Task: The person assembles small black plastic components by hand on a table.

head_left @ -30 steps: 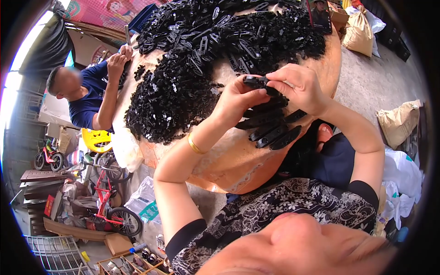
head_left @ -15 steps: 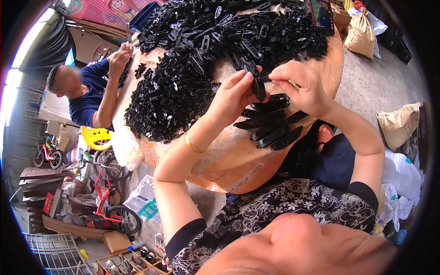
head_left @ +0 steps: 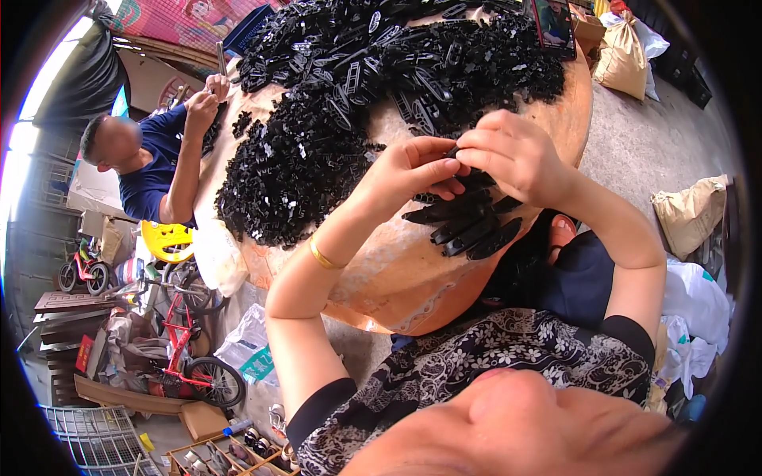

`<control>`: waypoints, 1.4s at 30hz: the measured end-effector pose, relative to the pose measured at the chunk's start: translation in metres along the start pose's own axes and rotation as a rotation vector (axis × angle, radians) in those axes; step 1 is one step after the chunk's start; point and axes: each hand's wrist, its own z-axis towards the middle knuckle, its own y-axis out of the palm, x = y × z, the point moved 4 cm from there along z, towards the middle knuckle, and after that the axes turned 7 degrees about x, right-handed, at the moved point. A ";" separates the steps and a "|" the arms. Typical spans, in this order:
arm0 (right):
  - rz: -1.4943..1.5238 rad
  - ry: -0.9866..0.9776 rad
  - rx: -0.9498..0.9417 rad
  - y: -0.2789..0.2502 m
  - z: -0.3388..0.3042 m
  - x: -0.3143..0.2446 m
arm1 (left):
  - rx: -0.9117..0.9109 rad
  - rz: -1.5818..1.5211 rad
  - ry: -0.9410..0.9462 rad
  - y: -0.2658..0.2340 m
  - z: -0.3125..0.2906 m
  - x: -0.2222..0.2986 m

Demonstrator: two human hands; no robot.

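Observation:
My left hand point(head_left: 414, 173) and my right hand point(head_left: 512, 157) meet above the near part of the round table point(head_left: 361, 278). Between their pinched fingers is a black plastic piece point(head_left: 453, 152), mostly covered by the fingertips. Just below the hands, several long, pointed black plastic pieces point(head_left: 472, 226) lie side by side near the table's edge. Left of my left hand spreads a heap of small black plastic parts point(head_left: 286, 174). Beyond the hands lie flat oval black frames point(head_left: 349, 83), with more small parts around them.
A phone-like screen point(head_left: 554, 28) stands at the table's far right. Across the left side, a person in dark blue point(head_left: 155, 163) works with both hands raised. Sacks point(head_left: 621, 59) stand on the right floor; a red bicycle point(head_left: 181, 341) and a shoe rack point(head_left: 238, 452) are at left.
My hands have come together; the right fingers now press against the left ones. The black piece, plainly visible in my left hand before, is now mostly hidden.

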 end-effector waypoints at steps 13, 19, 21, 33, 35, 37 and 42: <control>0.206 0.387 -0.025 0.011 -0.007 0.017 | 0.339 0.906 0.682 0.010 -0.006 0.014; 0.190 0.401 -0.069 0.017 -0.018 0.021 | 0.274 0.923 0.571 0.008 0.001 0.006; 0.217 0.440 -0.069 0.015 -0.017 0.023 | 0.276 0.885 0.602 0.006 0.002 0.003; -0.180 0.859 -0.580 -0.007 -0.042 0.068 | 0.113 0.708 0.407 0.013 0.012 -0.008; -0.139 0.844 -0.578 -0.002 -0.045 0.067 | 0.347 1.117 0.815 0.001 0.019 0.004; -0.120 0.850 -0.658 0.002 -0.041 0.061 | 0.529 1.280 0.747 -0.014 0.028 0.002; -0.066 0.654 -0.547 0.008 -0.047 0.056 | 0.552 1.395 0.511 -0.032 0.043 -0.001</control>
